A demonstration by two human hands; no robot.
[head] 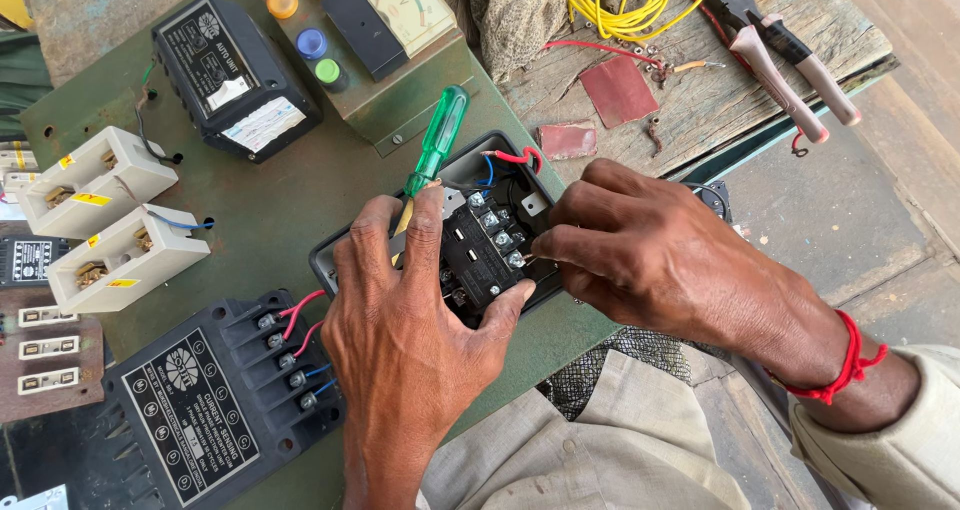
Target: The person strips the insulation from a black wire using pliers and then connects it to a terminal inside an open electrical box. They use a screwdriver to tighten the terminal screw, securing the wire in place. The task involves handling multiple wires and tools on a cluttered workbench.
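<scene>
left hand (415,310) gripping screwdriver (432,150), contactor (490,240)

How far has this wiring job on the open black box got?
Done: red and blue wires already enter the open black box. In hand: the left hand holds a green screwdriver while the right hand pinches at a terminal screw. Left: its cover is off.

A single head-worn view looks steeply down, close over the green metal panel (300,200) (weathered wooden board (720,100) at upper right), hands filling the frame's centre
</scene>
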